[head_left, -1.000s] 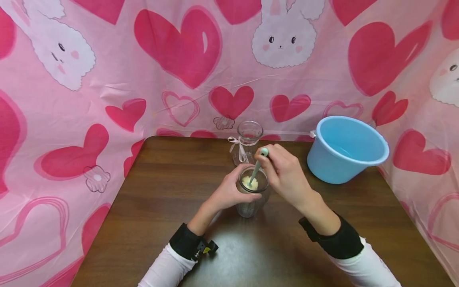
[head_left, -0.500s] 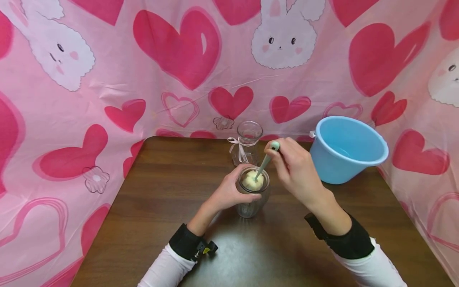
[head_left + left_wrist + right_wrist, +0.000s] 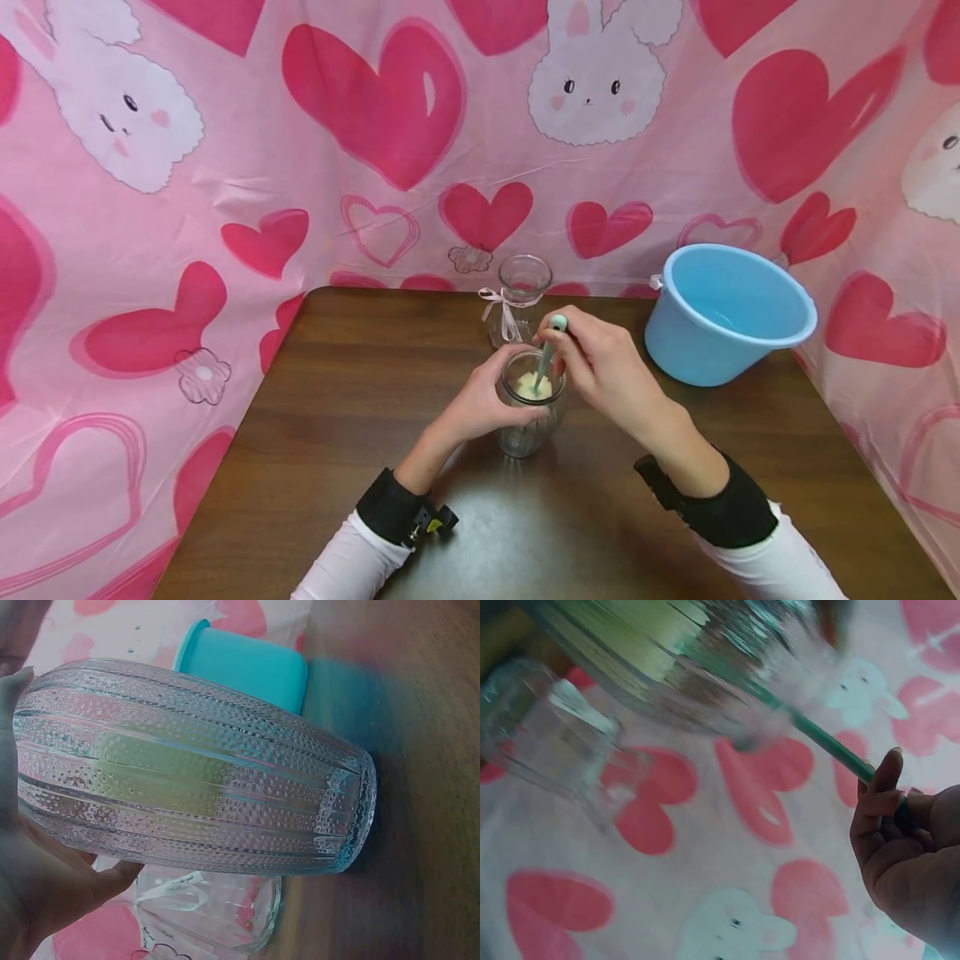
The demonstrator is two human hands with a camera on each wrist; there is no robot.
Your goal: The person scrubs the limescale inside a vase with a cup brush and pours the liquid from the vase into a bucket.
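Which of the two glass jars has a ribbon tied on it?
The far jar, standing untouched near the table's back edge. The near jar has no ribbon, and the left hand holds it.

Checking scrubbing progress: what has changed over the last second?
The right hand swung the green-handled brush rightward, then back upright, its yellow sponge head rising, then sinking into the glass jar. The left hand kept gripping the jar; bucket and small bottle stayed.
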